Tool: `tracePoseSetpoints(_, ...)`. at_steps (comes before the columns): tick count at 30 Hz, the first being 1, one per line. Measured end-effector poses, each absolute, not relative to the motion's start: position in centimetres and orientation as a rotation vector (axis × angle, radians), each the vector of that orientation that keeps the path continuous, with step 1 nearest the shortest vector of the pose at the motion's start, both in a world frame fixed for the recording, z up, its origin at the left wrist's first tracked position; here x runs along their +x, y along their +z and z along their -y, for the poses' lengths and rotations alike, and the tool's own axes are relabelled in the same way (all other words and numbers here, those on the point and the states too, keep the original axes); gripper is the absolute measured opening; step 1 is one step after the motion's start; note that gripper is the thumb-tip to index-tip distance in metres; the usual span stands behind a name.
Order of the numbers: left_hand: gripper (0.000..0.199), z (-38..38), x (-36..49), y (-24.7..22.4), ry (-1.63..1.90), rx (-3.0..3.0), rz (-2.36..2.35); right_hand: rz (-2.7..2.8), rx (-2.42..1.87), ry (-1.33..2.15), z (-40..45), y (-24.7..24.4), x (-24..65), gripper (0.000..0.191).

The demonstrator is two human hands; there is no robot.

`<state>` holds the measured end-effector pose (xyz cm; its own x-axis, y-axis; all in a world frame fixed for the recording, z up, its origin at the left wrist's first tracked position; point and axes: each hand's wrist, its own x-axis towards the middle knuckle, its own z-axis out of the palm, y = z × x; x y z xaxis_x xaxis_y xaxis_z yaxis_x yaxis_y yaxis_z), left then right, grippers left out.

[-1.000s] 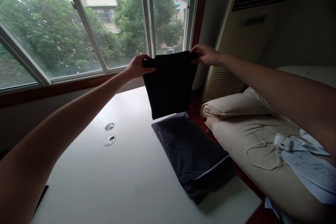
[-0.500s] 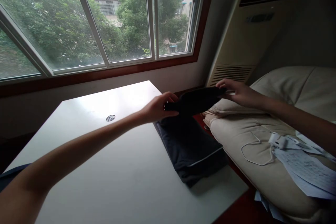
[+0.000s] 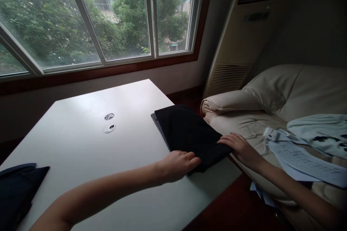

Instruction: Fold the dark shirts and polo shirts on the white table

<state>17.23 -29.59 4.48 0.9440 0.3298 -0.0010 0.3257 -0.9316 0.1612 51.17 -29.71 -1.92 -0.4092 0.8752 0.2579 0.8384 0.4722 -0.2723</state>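
A folded black cloth (image 3: 187, 130) lies flat on top of a dark folded garment (image 3: 162, 130), whose edge shows at the left, at the right side of the white table (image 3: 130, 187). My left hand (image 3: 179, 165) has its fingers curled on the near left edge of the black cloth, pinching it. At the cloth's right corner, my right hand (image 3: 240, 148) grips the edge, with the thumb hidden.
Another dark cloth (image 3: 20, 187) lies at the table's left edge. Two round discs (image 3: 109, 128) mark the tabletop. Beside the table stands a cream sofa (image 3: 235, 115) with papers (image 3: 306, 160), a white device (image 3: 272, 134) and a patterned cloth (image 3: 322, 131).
The black cloth has come down from the air onto the dark garment. Both hands have moved lower and nearer. The view has shifted, bringing the left cloth and patterned cloth further into sight.
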Motion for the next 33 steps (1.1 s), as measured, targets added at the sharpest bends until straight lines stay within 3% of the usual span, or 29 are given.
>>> tracePoseSetpoints(3,0.032,29.8,16.6,4.1,0.031,2.839,-0.475,2.391,-1.488,0.195,30.1,-1.9,51.6,0.056)
tracePoseSetpoints(7,0.031,28.0,16.0,5.3,0.292,2.671,-0.543,2.463,-1.513,0.367,28.7,2.4,51.2,0.05)
tracePoseSetpoints(12,0.041,21.8,17.4,5.0,0.574,2.705,-0.975,2.412,-1.392,0.156,24.0,6.6,45.7,0.034)
tracePoseSetpoints(19,0.076,13.6,16.9,-2.2,0.318,2.406,-1.69,2.424,-1.596,0.022,22.3,0.7,35.4,0.053)
tracePoseSetpoints(25,0.083,11.5,15.1,-4.2,0.319,2.341,-1.684,2.456,-1.571,-0.031,26.7,-3.1,34.7,0.051)
tracePoseSetpoints(33,0.085,11.0,15.4,-4.7,0.342,2.31,-1.771,2.318,-1.612,-0.04,31.6,-5.0,35.2,0.069)
